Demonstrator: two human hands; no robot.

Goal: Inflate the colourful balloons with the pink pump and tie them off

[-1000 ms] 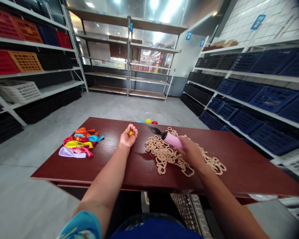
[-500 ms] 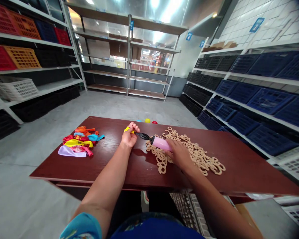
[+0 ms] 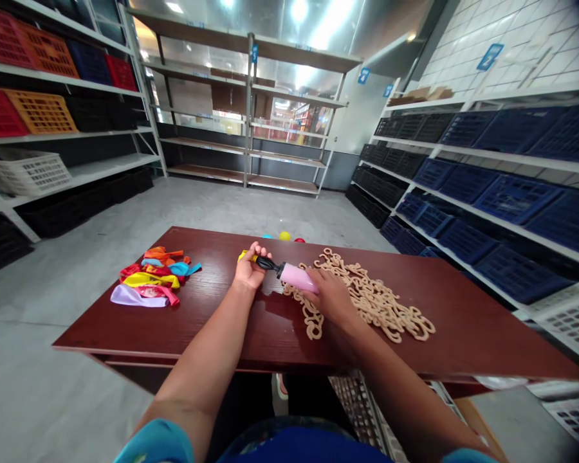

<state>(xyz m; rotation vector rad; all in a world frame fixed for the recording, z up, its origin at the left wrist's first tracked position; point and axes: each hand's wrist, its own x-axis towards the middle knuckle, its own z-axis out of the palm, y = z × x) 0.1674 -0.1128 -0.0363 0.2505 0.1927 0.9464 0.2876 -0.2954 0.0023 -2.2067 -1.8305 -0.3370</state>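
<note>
My right hand (image 3: 332, 294) is wrapped round the pink barrel of a balloon hand pump (image 3: 295, 275). The pump's black tapered end points left, towards my left hand (image 3: 251, 272). Between the curled fingers of that left hand is a yellow balloon (image 3: 244, 255), uninflated, held at the pump's nozzle; the fingers partly hide where the two meet. Flat balloons (image 3: 147, 280) in orange, blue, red, yellow, pink and lilac lie in a loose pile on the left of the table. Under and beyond my right hand spreads a heap of tan, curved hook-like pieces (image 3: 386, 307).
The dark red-brown table (image 3: 207, 321) spans the space in front of me. Past its far edge show several round coloured things, one a yellow ball shape (image 3: 284, 236). Shelves with blue crates (image 3: 516, 196) line the right side, and shelves with coloured crates (image 3: 41, 112) the left.
My right hand and the pink barrel have moved left, closer to my left hand. The pump looks shorter, its black part pushed together. My left hand still holds the yellow balloon.
</note>
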